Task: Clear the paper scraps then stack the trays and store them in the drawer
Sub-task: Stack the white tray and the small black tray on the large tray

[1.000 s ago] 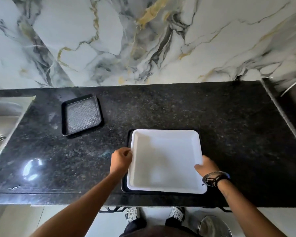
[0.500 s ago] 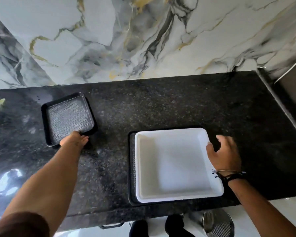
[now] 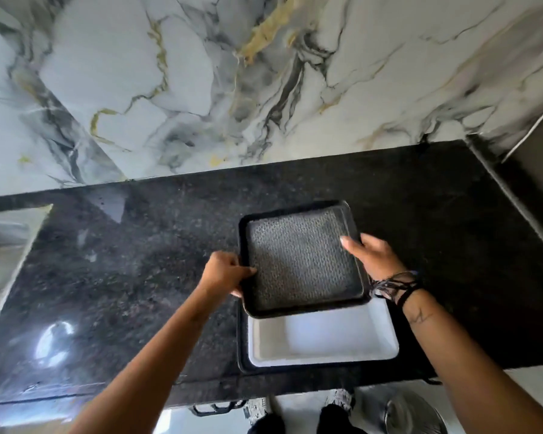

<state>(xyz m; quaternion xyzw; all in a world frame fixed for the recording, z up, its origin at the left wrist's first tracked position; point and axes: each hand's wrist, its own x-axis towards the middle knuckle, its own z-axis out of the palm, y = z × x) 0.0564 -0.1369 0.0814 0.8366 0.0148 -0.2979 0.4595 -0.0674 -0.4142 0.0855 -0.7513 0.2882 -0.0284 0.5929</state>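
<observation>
A small black tray (image 3: pixel 301 261) with a textured grey base hangs tilted above the white tray (image 3: pixel 323 339). My left hand (image 3: pixel 224 274) grips its left rim and my right hand (image 3: pixel 373 256) holds its right rim. The white tray sits inside a larger black tray (image 3: pixel 242 346), of which only the left and front edges show, near the front edge of the dark granite counter (image 3: pixel 138 277). The small tray hides the white tray's far half. No paper scraps are in sight.
A steel sink (image 3: pixel 3 242) is set into the counter at the far left. A marble wall rises behind the counter. Below the counter's front edge are drawer handles (image 3: pixel 217 408), my feet and a round metal lid (image 3: pixel 414 416) on the floor.
My left hand took the small black tray from the counter's left side and carried it right, over the white tray. My right hand came off the white tray and took the small tray's right rim.
</observation>
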